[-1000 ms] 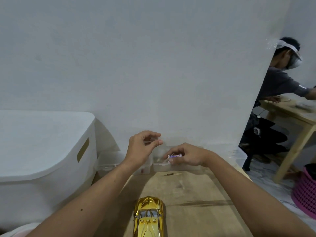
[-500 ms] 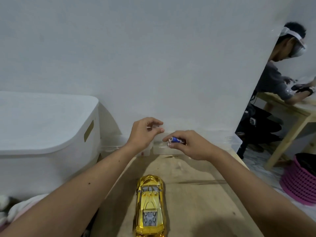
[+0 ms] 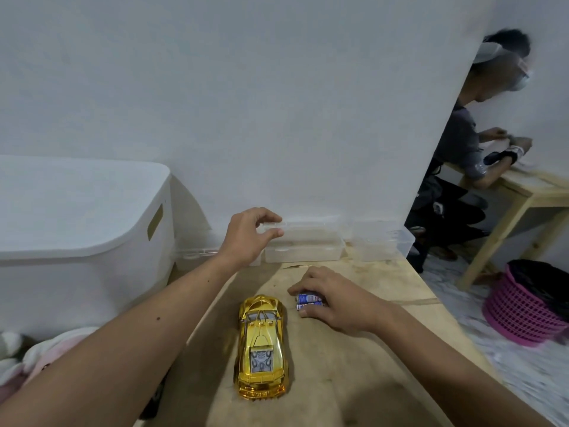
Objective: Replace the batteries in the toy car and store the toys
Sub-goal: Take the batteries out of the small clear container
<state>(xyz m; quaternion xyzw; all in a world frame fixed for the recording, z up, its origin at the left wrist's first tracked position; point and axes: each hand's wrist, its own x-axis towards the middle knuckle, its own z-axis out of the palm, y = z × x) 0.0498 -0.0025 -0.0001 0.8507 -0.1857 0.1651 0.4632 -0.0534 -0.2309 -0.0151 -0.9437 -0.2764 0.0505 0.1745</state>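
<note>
Our right hand (image 3: 335, 305) has dropped from the boxes to the wooden table (image 3: 369, 365), fingers curled over what look like two batteries (image 3: 308, 301), just right of the gold toy car (image 3: 261, 346). Our left hand (image 3: 249, 238) still pinches the clear box lid (image 3: 303, 226). A white bin (image 3: 80, 211) sits left; beyond the wall (image 3: 246, 103), another person (image 3: 471, 143) works.

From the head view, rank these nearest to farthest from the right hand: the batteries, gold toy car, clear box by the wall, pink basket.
1. Batteries: under the right hand, in its fingers.
2. Gold toy car: just left of that hand, on the wooden table.
3. Clear box: ahead, against the wall, with the left hand on its lid.
4. Pink basket: far right, on the floor.
</note>
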